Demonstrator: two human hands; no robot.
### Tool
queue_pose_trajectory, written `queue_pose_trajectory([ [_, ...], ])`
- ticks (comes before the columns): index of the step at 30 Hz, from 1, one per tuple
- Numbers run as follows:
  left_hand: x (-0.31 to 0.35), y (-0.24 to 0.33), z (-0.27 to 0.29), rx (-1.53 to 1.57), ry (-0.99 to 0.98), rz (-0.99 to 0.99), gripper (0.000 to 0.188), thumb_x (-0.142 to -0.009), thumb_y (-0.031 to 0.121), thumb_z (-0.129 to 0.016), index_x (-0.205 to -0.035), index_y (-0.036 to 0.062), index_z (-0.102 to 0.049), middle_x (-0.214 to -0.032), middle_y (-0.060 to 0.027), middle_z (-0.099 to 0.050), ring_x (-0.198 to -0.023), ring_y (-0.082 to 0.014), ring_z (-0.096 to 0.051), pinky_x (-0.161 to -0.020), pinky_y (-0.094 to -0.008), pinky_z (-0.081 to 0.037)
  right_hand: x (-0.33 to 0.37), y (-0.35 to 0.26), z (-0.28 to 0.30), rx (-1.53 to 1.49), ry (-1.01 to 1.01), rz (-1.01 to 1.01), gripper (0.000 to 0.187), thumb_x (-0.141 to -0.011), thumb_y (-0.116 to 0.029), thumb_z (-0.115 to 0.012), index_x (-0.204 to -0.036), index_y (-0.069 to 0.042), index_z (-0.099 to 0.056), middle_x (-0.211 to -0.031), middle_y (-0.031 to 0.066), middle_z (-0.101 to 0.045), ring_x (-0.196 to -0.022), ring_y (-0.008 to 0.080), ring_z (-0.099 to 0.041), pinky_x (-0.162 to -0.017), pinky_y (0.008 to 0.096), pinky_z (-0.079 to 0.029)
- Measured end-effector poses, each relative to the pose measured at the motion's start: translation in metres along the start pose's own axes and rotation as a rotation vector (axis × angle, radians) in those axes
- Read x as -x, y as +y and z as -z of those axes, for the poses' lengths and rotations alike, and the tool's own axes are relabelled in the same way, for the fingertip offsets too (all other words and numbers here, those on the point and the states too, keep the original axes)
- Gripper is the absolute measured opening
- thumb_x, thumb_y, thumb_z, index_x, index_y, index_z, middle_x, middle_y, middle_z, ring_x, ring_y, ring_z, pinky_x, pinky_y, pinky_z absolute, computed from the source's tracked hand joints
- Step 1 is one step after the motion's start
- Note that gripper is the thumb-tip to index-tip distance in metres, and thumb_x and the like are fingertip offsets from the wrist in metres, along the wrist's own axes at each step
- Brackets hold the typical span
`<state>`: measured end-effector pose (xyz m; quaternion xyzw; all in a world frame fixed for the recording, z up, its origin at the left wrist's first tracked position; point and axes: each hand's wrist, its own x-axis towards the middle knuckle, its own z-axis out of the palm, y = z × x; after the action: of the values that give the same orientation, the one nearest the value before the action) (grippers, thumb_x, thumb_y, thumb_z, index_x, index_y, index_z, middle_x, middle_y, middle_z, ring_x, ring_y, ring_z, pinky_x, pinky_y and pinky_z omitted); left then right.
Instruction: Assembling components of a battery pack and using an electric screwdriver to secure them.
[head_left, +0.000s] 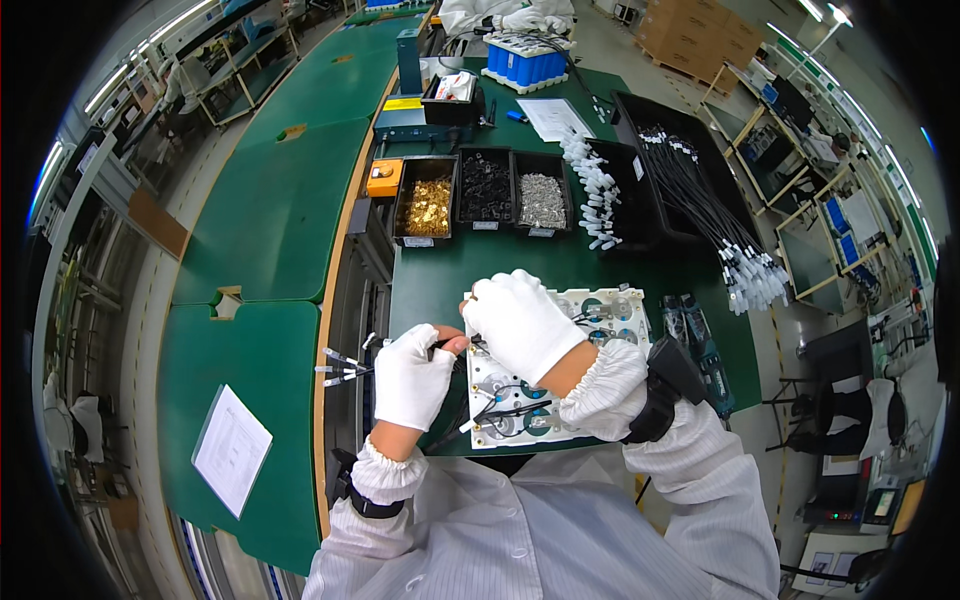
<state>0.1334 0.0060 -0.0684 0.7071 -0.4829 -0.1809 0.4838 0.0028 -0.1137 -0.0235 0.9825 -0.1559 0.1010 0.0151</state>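
Note:
My left hand [410,378], in a white fingerless-tipped glove, is closed on a bundle of black cables. White-tipped cable ends [343,372] stick out to its left, past the table edge. My gloved right hand [520,325] is bent over the upper left of a white battery module plate [490,432], its fingers curled down. Whatever its fingertips pinch is hidden behind the hand. The plate has round cell openings and metal tabs, with black wires [515,410] lying across its lower left part.
Beyond my hands stand bins of gold-coloured parts [430,207], black parts [485,185] and silver parts [543,200]. Black trays of cables [690,180] are at the right, and power screwdrivers [705,350] lie beside the plate. A blue battery pack [527,65] is at the far end, near another person.

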Motion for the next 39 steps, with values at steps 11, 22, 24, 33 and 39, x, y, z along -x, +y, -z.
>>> queue_pose_trajectory([
  [11, 0.001, 0.0, -0.001, 0.032, -0.011, 0.062, 0.011, -0.088, 0.01, -0.076, -0.096, 0.0025, -0.075, -0.082, -0.012, -0.072, -0.07, -0.0173, -0.065, -0.067, -0.0287, -0.051, -0.001, -0.001, 0.007, -0.115, 0.054, -0.079, 0.011, -0.083, -0.02, -0.069, -0.082, -0.009, -0.072, -0.083, 0.0119, -0.07, -0.082, 0.0288, -0.071, -0.076, 0.0416, -0.054],
  [22, 0.002, -0.004, -0.008, 0.056, 0.04, 0.026, 0.011, -0.089, 0.009, -0.075, -0.097, 0.002, -0.073, -0.079, -0.0108, -0.071, -0.064, -0.014, -0.059, -0.063, -0.0276, -0.048, -0.007, 0.004, -0.001, -0.15, 0.055, -0.098, 0.013, -0.08, -0.019, -0.073, -0.084, -0.006, -0.073, -0.087, 0.0123, -0.07, -0.087, 0.0311, -0.072, -0.076, 0.0434, -0.057],
  [24, 0.003, 0.0, -0.007, 0.037, 0.039, 0.023, 0.011, -0.09, 0.01, -0.075, -0.097, 0.0022, -0.073, -0.079, -0.0101, -0.07, -0.063, -0.0129, -0.057, -0.062, -0.0272, -0.047, -0.008, 0.0, 0.006, -0.122, 0.035, -0.114, 0.013, -0.079, -0.018, -0.073, -0.084, -0.006, -0.074, -0.088, 0.0112, -0.07, -0.087, 0.0299, -0.072, -0.075, 0.043, -0.057],
  [33, 0.004, -0.013, -0.017, 0.086, 0.078, 0.026, 0.014, -0.092, 0.012, -0.074, -0.1, 0.0014, -0.072, -0.079, -0.0075, -0.069, -0.062, -0.0098, -0.053, -0.06, -0.0264, -0.046, -0.012, -0.001, 0.005, -0.045, -0.111, -0.066, 0.012, -0.083, -0.02, -0.07, -0.092, -0.011, -0.069, -0.092, 0.0062, -0.065, -0.093, 0.0255, -0.069, -0.075, 0.0411, -0.055],
  [39, 0.006, -0.005, -0.012, 0.053, 0.068, 0.054, 0.015, -0.091, 0.012, -0.074, -0.101, 0.0012, -0.072, -0.078, -0.0076, -0.068, -0.062, -0.0095, -0.053, -0.061, -0.0262, -0.046, -0.013, -0.005, 0.002, -0.021, -0.026, -0.077, 0.015, -0.08, -0.021, -0.073, -0.083, -0.007, -0.075, -0.09, 0.0087, -0.071, -0.086, 0.0269, -0.073, -0.069, 0.0402, -0.057],
])
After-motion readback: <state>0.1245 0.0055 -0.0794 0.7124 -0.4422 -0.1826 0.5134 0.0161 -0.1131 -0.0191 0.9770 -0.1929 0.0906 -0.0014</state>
